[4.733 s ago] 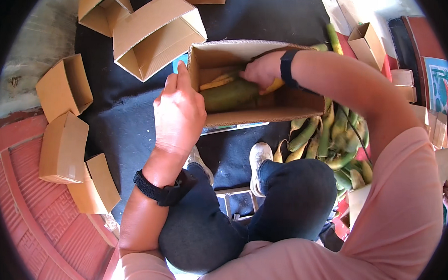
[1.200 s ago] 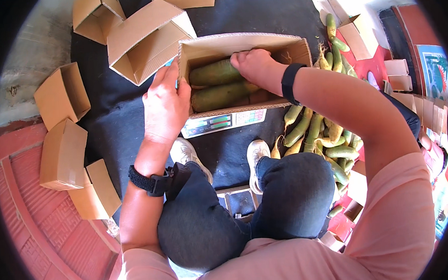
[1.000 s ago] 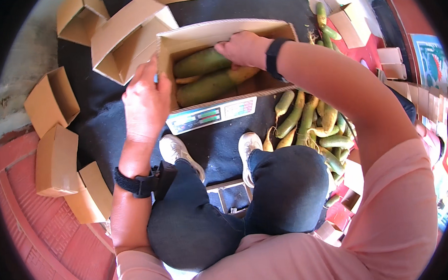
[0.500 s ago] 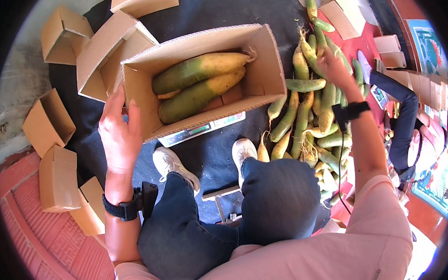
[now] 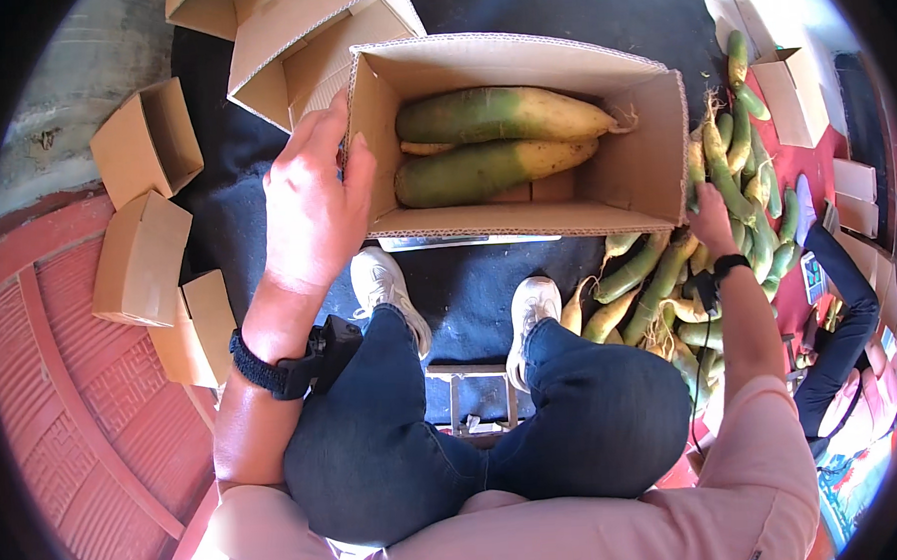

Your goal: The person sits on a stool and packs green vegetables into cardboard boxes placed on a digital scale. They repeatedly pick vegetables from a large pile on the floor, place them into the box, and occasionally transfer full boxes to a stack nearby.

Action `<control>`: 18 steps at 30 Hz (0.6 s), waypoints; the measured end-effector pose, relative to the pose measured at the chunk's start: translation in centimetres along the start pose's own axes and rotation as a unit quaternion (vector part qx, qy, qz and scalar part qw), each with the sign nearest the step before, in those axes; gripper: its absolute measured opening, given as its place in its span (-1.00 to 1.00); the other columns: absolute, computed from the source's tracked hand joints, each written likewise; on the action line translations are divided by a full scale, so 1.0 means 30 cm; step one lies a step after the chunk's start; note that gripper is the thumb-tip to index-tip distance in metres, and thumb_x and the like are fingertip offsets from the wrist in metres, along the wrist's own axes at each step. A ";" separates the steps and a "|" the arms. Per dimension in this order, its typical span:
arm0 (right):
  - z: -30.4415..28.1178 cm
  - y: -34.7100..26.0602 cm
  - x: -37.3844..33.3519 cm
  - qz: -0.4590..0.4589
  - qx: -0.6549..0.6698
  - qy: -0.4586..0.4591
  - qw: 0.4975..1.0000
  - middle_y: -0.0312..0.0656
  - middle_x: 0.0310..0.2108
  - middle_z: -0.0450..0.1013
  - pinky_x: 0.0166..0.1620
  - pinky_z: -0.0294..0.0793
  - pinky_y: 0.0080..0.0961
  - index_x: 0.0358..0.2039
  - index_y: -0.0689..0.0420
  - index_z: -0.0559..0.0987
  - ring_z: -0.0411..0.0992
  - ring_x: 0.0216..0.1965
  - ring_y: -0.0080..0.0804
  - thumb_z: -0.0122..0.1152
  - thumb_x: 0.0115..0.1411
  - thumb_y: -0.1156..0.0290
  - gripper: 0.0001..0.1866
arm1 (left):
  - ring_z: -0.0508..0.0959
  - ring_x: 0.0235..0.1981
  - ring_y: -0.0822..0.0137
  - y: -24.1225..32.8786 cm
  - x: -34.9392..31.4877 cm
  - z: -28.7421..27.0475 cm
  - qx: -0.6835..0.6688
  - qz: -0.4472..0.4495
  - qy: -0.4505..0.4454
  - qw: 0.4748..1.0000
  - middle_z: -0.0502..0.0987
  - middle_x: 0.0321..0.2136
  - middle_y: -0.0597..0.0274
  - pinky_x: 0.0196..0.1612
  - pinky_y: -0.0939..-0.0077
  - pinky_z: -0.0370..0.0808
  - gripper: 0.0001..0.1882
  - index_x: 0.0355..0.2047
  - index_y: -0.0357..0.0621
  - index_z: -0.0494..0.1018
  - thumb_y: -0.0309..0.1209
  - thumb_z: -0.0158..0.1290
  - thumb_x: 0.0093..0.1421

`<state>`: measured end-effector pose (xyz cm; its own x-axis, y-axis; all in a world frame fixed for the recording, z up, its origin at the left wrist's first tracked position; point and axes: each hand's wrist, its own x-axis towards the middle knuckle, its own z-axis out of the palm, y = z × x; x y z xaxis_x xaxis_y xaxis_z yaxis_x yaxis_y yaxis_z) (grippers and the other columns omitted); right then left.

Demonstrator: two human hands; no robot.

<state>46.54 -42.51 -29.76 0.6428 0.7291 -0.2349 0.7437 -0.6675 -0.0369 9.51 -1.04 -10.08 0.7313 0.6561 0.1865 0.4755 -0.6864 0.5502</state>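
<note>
A cardboard box [image 5: 519, 55], its open top toward me, holds two large green-and-yellow radishes [image 5: 501, 115] side by side, with part of another beneath them. My left hand [image 5: 315, 196] grips the box's left rim, thumb inside and fingers outside. To the right of the box, my right hand [image 5: 711, 220] is down at the pile of radishes [image 5: 756, 217], close against the box's right edge. Its fingers are bent and bunched; whatever they hold, if anything, is hidden. Under the box, a white scale [image 5: 467, 241] shows only its front edge.
Several cardboard boxes [image 5: 147, 138] stand along the left and far left on the black ground sheet [image 5: 547, 10]. Another box [image 5: 796, 95] is beyond the pile. My feet, in white shoes [image 5: 379, 283], are just below the box. At the far right a person [image 5: 859, 392] sits near a second scale [image 5: 814, 276].
My right hand has come down and nearer, from above the far radishes to beside the box's right edge. My left hand stays on the rim. The view has turned, shifting the scene rightward.
</note>
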 end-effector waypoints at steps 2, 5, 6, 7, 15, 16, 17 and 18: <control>-0.103 0.033 0.001 0.035 0.171 0.067 0.982 0.12 -0.06 0.40 0.05 0.35 -0.25 0.07 0.30 0.30 0.38 -0.02 0.03 0.34 -0.02 0.34 -0.34 | 0.56 -0.43 0.04 -0.005 0.005 0.002 0.000 0.009 -0.003 1.000 0.47 -0.38 -0.05 -0.34 0.34 0.51 -0.64 -0.05 -0.38 0.40 -0.56 -0.03 0.10; -0.454 -0.074 -0.026 0.043 0.307 0.148 0.939 -0.13 -0.10 0.43 -0.04 0.37 -0.47 0.08 0.32 0.32 0.38 -0.09 -0.39 0.32 0.09 0.36 -0.40 | 0.57 -0.37 0.00 -0.022 -0.014 0.001 0.010 0.020 0.004 1.000 0.48 -0.35 -0.06 -0.29 0.29 0.52 -0.63 -0.04 -0.36 0.40 -0.52 -0.03 0.12; -0.579 -0.135 -0.042 0.005 0.350 0.176 0.920 -0.16 -0.12 0.44 -0.06 0.37 -0.52 0.07 0.29 0.34 0.39 -0.13 -0.46 0.25 0.15 0.38 -0.48 | 0.57 -0.35 -0.01 -0.026 -0.016 -0.001 0.015 0.024 0.009 1.000 0.49 -0.34 -0.06 -0.27 0.27 0.53 -0.63 -0.04 -0.36 0.40 -0.51 -0.02 0.13; -0.725 -0.231 -0.069 -0.005 0.359 0.163 0.919 -0.17 -0.08 0.42 0.00 0.34 -0.54 0.09 0.27 0.32 0.37 -0.08 -0.48 0.22 0.18 0.39 -0.50 | 0.56 -0.32 -0.03 -0.031 -0.016 -0.002 0.021 0.023 0.005 1.000 0.49 -0.31 -0.08 -0.24 0.25 0.53 -0.63 -0.03 -0.35 0.40 -0.47 -0.02 0.15; -1.210 -0.775 -0.042 -0.266 0.356 0.073 0.893 -0.18 -0.05 0.42 0.09 0.28 -0.51 0.10 0.25 0.33 0.37 -0.01 -0.44 0.08 0.25 0.43 -0.58 | 0.53 -0.14 -0.05 -0.067 0.008 -0.133 0.049 -0.014 0.036 0.998 0.47 -0.13 -0.21 -0.07 0.20 0.47 -0.54 0.04 -0.30 0.36 -0.19 -0.08 0.29; -1.155 -0.807 0.017 -0.308 0.385 0.019 0.870 -0.21 -0.03 0.41 0.07 0.31 -0.50 0.11 0.23 0.32 0.36 -0.01 -0.44 0.13 0.22 0.45 -0.55 | 0.55 -0.17 0.00 -0.059 0.003 -0.210 0.059 -0.027 0.054 0.996 0.48 -0.13 -0.20 -0.09 0.23 0.48 -0.54 0.05 -0.29 0.36 -0.18 -0.07 0.29; -1.128 -0.897 0.047 -0.363 0.431 -0.029 0.826 -0.14 0.00 0.34 0.06 0.38 -0.36 0.16 0.20 0.23 0.35 -0.01 -0.35 0.17 0.19 0.42 -0.45 | 0.56 -0.21 0.09 -0.051 -0.010 -0.293 0.058 -0.029 0.066 0.996 0.50 -0.14 -0.15 -0.11 0.30 0.48 -0.54 0.06 -0.26 0.37 -0.18 -0.06 0.29; -1.100 -0.983 0.074 -0.407 0.473 -0.085 0.777 -0.07 0.02 0.27 0.05 0.45 -0.21 0.21 0.17 0.14 0.34 -0.01 -0.26 0.21 0.15 0.38 -0.34 | 0.57 -0.25 0.19 -0.029 -0.032 -0.363 0.053 -0.028 0.078 0.995 0.52 -0.15 -0.09 -0.13 0.37 0.47 -0.55 0.06 -0.24 0.38 -0.18 -0.06 0.29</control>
<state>32.10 -16.22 2.85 -0.0638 0.9910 0.1175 0.3720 0.1329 -0.9187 3.07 2.34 -1.86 0.6214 0.7296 0.2857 0.5688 -0.6708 0.4760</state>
